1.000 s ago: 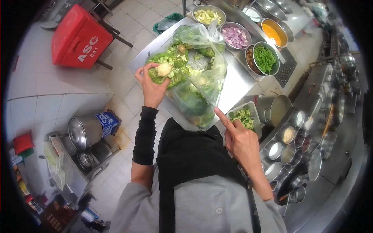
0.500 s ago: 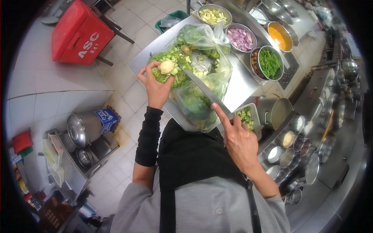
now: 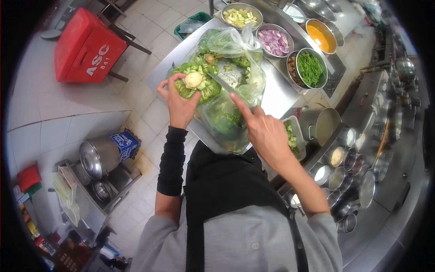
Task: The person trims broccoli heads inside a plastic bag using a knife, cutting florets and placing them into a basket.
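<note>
My left hand (image 3: 181, 108) is closed round a broccoli head (image 3: 207, 91), its pale cut stem facing up. My right hand (image 3: 268, 135) grips a knife (image 3: 222, 83), the index finger stretched along the back of the blade. The blade's tip touches or lies just beside the broccoli by the stem; the exact contact is unclear. Beneath and around the broccoli lies a clear plastic bag (image 3: 256, 86) with more green pieces in it, on a metal table (image 3: 282, 89). The knife's handle is hidden in my right hand.
Along the table's far right stand bowls of chopped pale green pieces (image 3: 240, 17), purple onion (image 3: 273, 41) and green beans (image 3: 311, 68). A white basket (image 3: 299, 136) holds green pieces near my right forearm. Left are a red box (image 3: 88, 50) and a lidded pot (image 3: 90, 158).
My right hand and the knife have moved up and left, nearer the broccoli. My left hand keeps its hold on the broccoli. The whole view has shifted slightly.
</note>
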Motion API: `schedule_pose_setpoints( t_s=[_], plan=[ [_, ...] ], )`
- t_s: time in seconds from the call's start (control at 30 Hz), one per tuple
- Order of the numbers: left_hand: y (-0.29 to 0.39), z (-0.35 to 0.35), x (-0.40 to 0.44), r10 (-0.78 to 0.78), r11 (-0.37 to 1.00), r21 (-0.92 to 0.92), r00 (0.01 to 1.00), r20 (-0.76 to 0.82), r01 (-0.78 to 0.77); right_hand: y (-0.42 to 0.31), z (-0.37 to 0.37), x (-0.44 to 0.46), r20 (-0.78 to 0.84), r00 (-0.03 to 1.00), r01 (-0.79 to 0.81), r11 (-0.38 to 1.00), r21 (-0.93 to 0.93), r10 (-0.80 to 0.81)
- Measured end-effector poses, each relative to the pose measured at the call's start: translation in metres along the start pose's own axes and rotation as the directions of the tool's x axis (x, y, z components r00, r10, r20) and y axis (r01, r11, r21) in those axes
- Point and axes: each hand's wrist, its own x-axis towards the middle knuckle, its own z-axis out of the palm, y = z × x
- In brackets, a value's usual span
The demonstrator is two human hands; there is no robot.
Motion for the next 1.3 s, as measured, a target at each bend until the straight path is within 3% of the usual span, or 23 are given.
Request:
schedule_pose_setpoints(
  t_s=[0.2, 0.33, 0.47, 0.57, 0.77, 0.8, 0.9, 1.07, 1.17, 1.3],
  plan=[
    [-0.010, -0.009, -0.001, -0.017, 0.998, -0.068, 1.000, 0.023, 0.018, 0.044, -0.005, 0.017, -0.036, 0.999, 0.043, 0.995, 0.090, -0.040],
    [-0.021, -0.016, -0.002, -0.052, 0.986, -0.154, 0.998, 0.028, 0.055, 0.048, -0.019, -0.011, -0.006, 0.994, -0.107, 0.950, 0.293, 0.113],
    [-0.019, -0.020, -0.005, -0.030, 0.987, -0.157, 1.000, 0.008, 0.031, 0.048, -0.012, -0.041, -0.113, 0.973, -0.134, 0.893, 0.430, 0.200],
    [-0.015, -0.024, -0.002, 0.025, 0.991, -0.133, 0.999, 0.031, -0.021, 0.033, -0.014, -0.066, -0.076, 0.977, -0.113, 0.785, 0.609, 0.199],
    [-0.021, -0.020, 0.004, -0.020, 0.987, -0.156, 0.998, 0.052, 0.028, 0.005, -0.008, -0.082, -0.126, 0.989, -0.005, 0.883, 0.469, 0.073],
    [-0.020, -0.020, 0.005, 0.012, 0.991, -0.131, 0.999, 0.051, -0.006, 0.002, -0.006, -0.082, -0.148, 0.987, 0.011, 0.888, 0.460, 0.065],
    [-0.017, -0.018, 0.004, 0.093, 0.993, -0.075, 0.994, 0.049, -0.089, 0.003, 0.000, -0.067, 0.003, 0.997, -0.077, 0.913, 0.401, 0.083],
    [-0.006, -0.015, 0.003, 0.152, 0.988, -0.012, 0.988, 0.017, -0.152, 0.007, -0.015, -0.077, -0.054, 0.994, -0.067, 0.916, 0.396, 0.096],
    [-0.020, -0.011, 0.002, -0.042, 0.930, -0.358, 0.993, 0.112, 0.080, 0.008, -0.017, -0.078, -0.102, 0.988, -0.064, 0.899, 0.433, 0.120],
    [-0.029, -0.018, 0.006, 0.025, 0.857, -0.509, 0.981, 0.195, 0.079, 0.012, -0.011, -0.080, -0.152, 0.983, -0.019, 0.871, 0.490, 0.107]
  ],
)
